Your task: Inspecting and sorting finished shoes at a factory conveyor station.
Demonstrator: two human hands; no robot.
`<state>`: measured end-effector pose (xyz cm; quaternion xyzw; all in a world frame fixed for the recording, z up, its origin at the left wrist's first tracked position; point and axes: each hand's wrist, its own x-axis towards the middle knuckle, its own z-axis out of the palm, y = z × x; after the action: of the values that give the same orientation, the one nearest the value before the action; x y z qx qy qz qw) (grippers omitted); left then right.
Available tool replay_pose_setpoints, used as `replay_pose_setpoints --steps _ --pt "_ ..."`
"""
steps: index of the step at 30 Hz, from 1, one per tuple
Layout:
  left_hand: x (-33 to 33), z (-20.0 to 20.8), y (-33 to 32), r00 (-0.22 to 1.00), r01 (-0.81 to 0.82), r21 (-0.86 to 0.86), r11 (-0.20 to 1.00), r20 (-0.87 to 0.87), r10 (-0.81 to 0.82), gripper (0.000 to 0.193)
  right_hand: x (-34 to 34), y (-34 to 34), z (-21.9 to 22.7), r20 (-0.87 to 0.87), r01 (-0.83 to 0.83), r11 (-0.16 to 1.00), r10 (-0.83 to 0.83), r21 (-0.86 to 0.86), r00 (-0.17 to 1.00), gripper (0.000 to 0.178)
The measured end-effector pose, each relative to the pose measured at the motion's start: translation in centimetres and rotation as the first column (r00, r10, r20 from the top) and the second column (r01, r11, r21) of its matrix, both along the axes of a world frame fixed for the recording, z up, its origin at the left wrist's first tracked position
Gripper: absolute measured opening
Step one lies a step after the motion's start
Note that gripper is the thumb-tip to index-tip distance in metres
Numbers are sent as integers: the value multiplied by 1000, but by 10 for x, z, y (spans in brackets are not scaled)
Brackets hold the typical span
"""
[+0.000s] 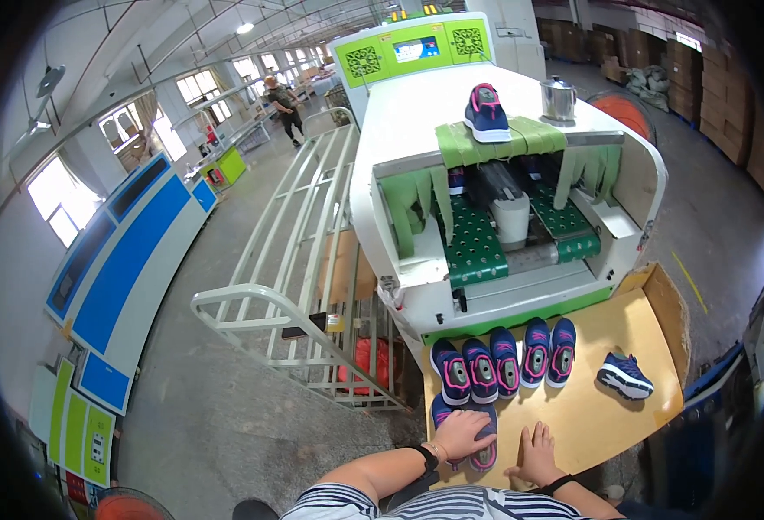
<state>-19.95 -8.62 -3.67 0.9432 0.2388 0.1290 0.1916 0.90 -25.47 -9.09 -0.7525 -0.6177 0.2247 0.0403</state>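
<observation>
My left hand (pixel 461 436) lies over a navy sneaker with pink trim (pixel 485 456) at the near left of the tan board. Its fingers curl onto that sneaker, and another navy sneaker (pixel 440 410) shows partly behind the hand. To the right, my right hand (pixel 536 455) rests low over the board, fingers spread, holding nothing. Beyond both hands several navy and pink sneakers (pixel 505 362) stand side by side in a row, toes away from me. One more navy sneaker (pixel 624 376) lies tilted on the right, its white sole showing.
The tan board (pixel 577 425) abuts a white machine with a green perforated conveyor (pixel 475 243) and green curtain strips. On its top are a sneaker (pixel 487 113) and a metal pot (pixel 559 99). A metal rack (pixel 265 303) stands left. Far off, a person (pixel 284 108) walks.
</observation>
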Motion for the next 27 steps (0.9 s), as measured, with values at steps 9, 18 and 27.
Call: replay_pose_setpoints --steps 9,18,27 --pt "-4 8 -1 998 0 -44 999 -64 -3 49 108 68 47 -121 502 618 -552 605 825 47" --pt "-4 -9 0 990 -18 55 998 143 10 41 180 135 4 89 817 512 -857 266 508 77" --pt "-4 -15 -2 973 -33 55 998 228 19 41 199 104 15 362 796 542 -823 268 438 89"
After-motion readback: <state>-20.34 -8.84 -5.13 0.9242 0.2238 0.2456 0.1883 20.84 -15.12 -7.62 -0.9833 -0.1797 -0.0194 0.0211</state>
